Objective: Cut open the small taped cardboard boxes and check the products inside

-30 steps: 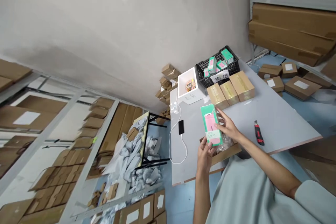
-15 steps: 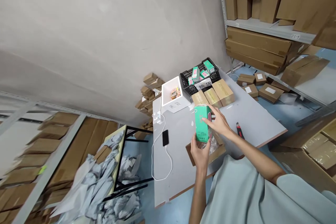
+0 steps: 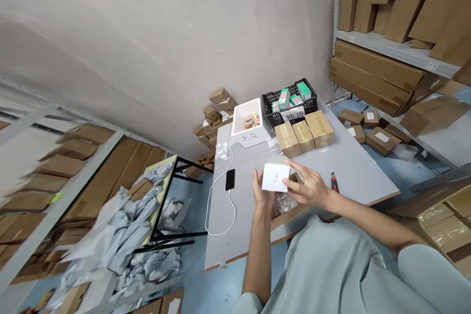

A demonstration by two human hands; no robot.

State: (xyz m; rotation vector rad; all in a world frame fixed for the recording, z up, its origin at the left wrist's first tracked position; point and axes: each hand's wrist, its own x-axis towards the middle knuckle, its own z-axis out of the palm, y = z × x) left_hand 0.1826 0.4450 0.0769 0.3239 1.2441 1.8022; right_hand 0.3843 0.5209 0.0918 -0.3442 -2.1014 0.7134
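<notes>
A small product box (image 3: 275,177) is held up between my two hands, its white end with faint red print facing me. My right hand (image 3: 307,185) grips the right side with thumb and fingers. Against the left side, my left hand (image 3: 262,191) supports it with its fingers closed around the edge. Below the hands lies an open cardboard carton (image 3: 289,217) with clear bubble wrap (image 3: 284,203) inside, partly hidden by my hands. A red and black box cutter (image 3: 334,182) lies on the table to the right.
On the grey table (image 3: 221,216) are a phone (image 3: 230,179) with a white cable, a white bin (image 3: 253,138), several taped cartons (image 3: 303,136) and a black crate (image 3: 270,117) of green boxes. Shelves of cartons (image 3: 379,78) stand right; a side table (image 3: 172,162) holds grey bags.
The box has been turned in my hands: its green printed side faced me before, and now the white end does. My view has shifted slightly.
</notes>
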